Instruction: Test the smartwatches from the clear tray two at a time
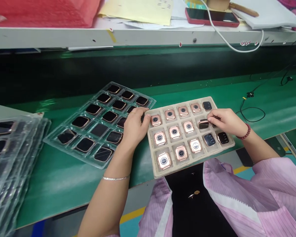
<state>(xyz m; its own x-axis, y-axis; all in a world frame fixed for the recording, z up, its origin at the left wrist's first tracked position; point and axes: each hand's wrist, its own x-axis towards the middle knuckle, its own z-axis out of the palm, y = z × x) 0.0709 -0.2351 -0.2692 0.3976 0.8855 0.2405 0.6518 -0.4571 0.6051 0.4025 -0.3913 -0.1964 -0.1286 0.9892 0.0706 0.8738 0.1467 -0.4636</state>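
My right hand [223, 120] pinches a smartwatch case [203, 124] by its edge, tilted over a compartment of the beige tray [151, 153]. My left hand [135, 130] grips this tray's far left corner, with thumb and fingers closed at the rim. Several rose-gold watch cases [174, 132] lie back side up in the tray. Toward its right end, a few dark watch cases [209, 139] lie screen up. Left of it, partly behind my left hand and forearm, a clear plastic tray [71, 147] holds several gold-rimmed watch cases [85, 144], mostly dark screen up.
Stacked clear trays with watches [29, 164] stand at the left on the green bench [51, 184]. A black cable [253, 120] loops at the right. On the shelf [150, 38] above are a red-cased phone [212, 17], papers [138, 11] and a hanging white cable [227, 42].
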